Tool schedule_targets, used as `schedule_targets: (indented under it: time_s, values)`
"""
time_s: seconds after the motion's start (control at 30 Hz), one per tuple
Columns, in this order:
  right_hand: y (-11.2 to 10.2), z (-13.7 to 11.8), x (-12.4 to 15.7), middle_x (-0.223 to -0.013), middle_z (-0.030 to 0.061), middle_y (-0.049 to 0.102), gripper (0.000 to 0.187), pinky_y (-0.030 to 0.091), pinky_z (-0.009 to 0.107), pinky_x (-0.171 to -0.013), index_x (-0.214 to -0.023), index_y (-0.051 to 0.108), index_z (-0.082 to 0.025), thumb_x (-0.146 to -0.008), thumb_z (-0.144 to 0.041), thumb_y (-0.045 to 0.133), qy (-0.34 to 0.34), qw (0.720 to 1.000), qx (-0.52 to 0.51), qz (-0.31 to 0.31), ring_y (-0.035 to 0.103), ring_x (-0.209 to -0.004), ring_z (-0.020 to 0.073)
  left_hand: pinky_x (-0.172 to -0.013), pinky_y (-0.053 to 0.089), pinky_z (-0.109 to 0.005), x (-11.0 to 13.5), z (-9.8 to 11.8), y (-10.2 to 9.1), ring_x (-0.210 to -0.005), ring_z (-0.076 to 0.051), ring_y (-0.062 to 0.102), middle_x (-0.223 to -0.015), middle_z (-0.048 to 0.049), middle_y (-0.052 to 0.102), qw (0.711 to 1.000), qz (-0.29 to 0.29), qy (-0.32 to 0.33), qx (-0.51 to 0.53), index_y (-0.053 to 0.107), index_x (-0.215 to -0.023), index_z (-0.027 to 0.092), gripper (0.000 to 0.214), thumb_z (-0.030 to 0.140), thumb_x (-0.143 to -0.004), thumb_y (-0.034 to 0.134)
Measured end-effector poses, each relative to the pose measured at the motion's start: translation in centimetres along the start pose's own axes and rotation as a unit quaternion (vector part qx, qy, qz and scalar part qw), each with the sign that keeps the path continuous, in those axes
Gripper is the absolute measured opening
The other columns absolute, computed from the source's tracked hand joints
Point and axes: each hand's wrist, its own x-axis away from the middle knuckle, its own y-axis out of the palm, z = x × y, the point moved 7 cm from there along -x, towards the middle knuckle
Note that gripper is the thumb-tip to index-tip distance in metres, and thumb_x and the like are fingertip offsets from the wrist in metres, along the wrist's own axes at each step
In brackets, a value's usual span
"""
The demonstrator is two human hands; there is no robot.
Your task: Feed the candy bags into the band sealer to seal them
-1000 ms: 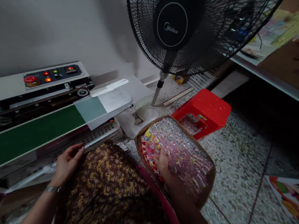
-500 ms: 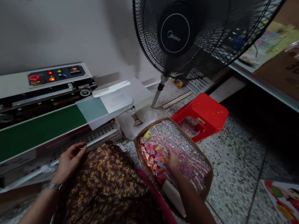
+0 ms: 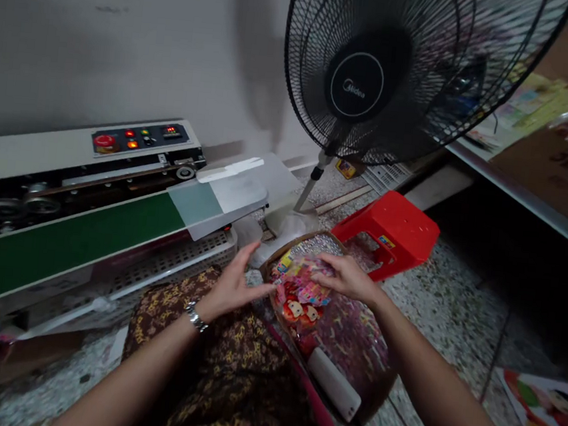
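A cardboard box [image 3: 377, 389] beside my lap is filled with shiny clear packets [image 3: 353, 330] in pink and silver. My right hand [image 3: 351, 278] is over it, fingers closed on the edge of a clear packet with red-haired cartoon figures [image 3: 303, 309]. My left hand [image 3: 234, 285], with a metal watch at the wrist, is at the box's left side. Its thumb and fingers are spread apart and hold nothing; the thumb tip is close to the packet.
A sealing machine with a green conveyor belt [image 3: 126, 228] and lit control panel [image 3: 143, 138] runs along the left. A black fan [image 3: 356, 86] stands ahead. A red stool [image 3: 393, 230] is behind the box. A white power-bank-like object [image 3: 334, 384] lies against the box.
My left hand has moved right from my lap to the box and opened. My right hand has drawn up out of the packets, a cartoon packet in its fingers. The view has shifted left.
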Motion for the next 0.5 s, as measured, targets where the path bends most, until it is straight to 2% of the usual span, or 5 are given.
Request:
schedule_targets:
  time_s: [0.1, 0.23, 0.37, 0.43, 0.5]
  values:
    - [-0.8, -7.6, -4.5, -0.080, -0.0013, 0.064, 0.035, 0.038, 0.020, -0.065, -0.103, 0.061, -0.019, -0.076, -0.040, 0.056, -0.127, 0.988, -0.036, -0.085, 0.054, -0.068, 0.0121, -0.098, 0.035, -0.038, -0.3, 1.4, 1.4, -0.112, -0.028, 0.050, -0.124, -0.0119, 0.054, 0.996, -0.050, -0.007, 0.072, 0.050, -0.123, 0.020, 0.082, 0.022, -0.047, 0.080]
    - [-0.8, -13.5, -9.8, -0.081, -0.0014, 0.064, 0.035, 0.041, 0.024, -0.071, -0.100, 0.062, -0.019, -0.069, -0.037, 0.063, -0.187, 0.975, -0.073, -0.099, 0.056, -0.073, 0.0137, -0.078, 0.048, -0.036, 0.3, -0.1, -0.3, -0.079, -0.023, 0.064, -0.089, -0.0075, 0.069, 0.981, -0.037, -0.096, 0.165, 0.064, -0.097, 0.015, 0.042, 0.026, -0.058, 0.076]
    - [0.0, -14.0, -13.5, -0.097, 0.0048, 0.060, 0.045, 0.046, 0.026, -0.069, -0.108, 0.056, -0.019, -0.069, -0.038, 0.064, -0.154, 0.957, -0.242, 0.054, 0.057, -0.083, 0.0150, -0.078, 0.048, -0.036, 1.1, -1.5, -4.7, -0.078, -0.022, 0.065, -0.091, -0.0093, 0.069, 0.942, 0.104, -0.103, 0.302, 0.064, -0.093, 0.013, 0.037, 0.023, -0.059, 0.076]
    - [1.7, -13.1, -14.5, -0.098, 0.0062, 0.058, 0.044, 0.047, 0.024, -0.064, -0.109, 0.053, -0.018, -0.071, -0.038, 0.062, -0.120, 0.928, -0.335, 0.116, 0.057, -0.079, 0.0135, -0.080, 0.048, -0.037, 1.3, -1.7, -7.2, -0.080, -0.022, 0.065, -0.095, -0.0116, 0.069, 0.926, 0.165, -0.086, 0.328, 0.064, -0.095, 0.012, 0.040, 0.022, -0.058, 0.077]
    - [4.4, -12.7, -15.3, -0.090, 0.0042, 0.058, 0.042, 0.047, 0.022, -0.060, -0.106, 0.053, -0.018, -0.070, -0.038, 0.063, -0.099, 0.913, -0.376, 0.121, 0.056, -0.071, 0.0116, -0.079, 0.049, -0.037, 1.5, -1.7, -9.3, -0.080, -0.023, 0.065, -0.096, -0.0126, 0.069, 0.916, 0.206, -0.073, 0.336, 0.064, -0.094, 0.012, 0.040, 0.022, -0.057, 0.077]
